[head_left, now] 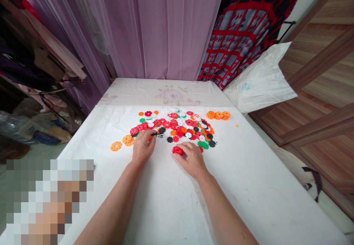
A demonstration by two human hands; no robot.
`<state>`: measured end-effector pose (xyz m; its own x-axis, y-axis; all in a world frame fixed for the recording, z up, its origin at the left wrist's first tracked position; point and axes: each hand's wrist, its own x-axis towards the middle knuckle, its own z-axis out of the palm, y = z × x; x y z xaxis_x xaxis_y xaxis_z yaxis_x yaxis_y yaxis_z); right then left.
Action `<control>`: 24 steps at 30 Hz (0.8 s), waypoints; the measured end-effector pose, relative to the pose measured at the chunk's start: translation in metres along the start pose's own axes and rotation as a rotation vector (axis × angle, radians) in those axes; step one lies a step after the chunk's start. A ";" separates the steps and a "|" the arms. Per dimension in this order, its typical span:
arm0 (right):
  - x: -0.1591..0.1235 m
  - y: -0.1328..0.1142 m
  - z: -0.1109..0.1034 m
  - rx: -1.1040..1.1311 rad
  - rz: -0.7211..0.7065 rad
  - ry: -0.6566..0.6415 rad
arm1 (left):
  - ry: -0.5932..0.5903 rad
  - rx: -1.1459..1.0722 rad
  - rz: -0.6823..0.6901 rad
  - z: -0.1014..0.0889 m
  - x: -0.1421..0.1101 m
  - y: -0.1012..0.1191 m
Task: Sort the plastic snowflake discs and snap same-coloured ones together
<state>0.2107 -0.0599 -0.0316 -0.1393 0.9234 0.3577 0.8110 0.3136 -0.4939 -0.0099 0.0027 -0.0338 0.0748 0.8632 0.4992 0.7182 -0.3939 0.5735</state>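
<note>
My right hand (193,159) grips a few red flower-shaped plastic discs (177,150), stacked together between thumb and fingers, just above the white tabletop. My left hand (143,146) is at the near left edge of a loose pile, its fingers curled down. An orange disc (149,138) shows beside its fingertips, next to a black piece; what the fingers pinch is partly hidden. The pile of flower discs (181,130) mixes red, white, black, green and orange pieces. Close to the left hand lie two clusters of light-orange discs (115,146).
A row of joined orange discs (218,115) lies at the table's right side. A tiny yellow bit (237,126) is nearby. A white bag (260,80) leans at the right edge. Purple curtains (166,27) hang behind the table (171,200). A pixelated patch covers the lower left.
</note>
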 end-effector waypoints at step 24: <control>0.004 -0.010 -0.014 0.514 0.253 0.029 | -0.522 -0.386 -0.181 -0.003 -0.009 0.063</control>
<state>0.2102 -0.0619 -0.0143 0.0453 0.9795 0.1962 0.4353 0.1575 -0.8864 0.0324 -0.0310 -0.0008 0.3707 0.9274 0.0492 0.4596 -0.2292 0.8580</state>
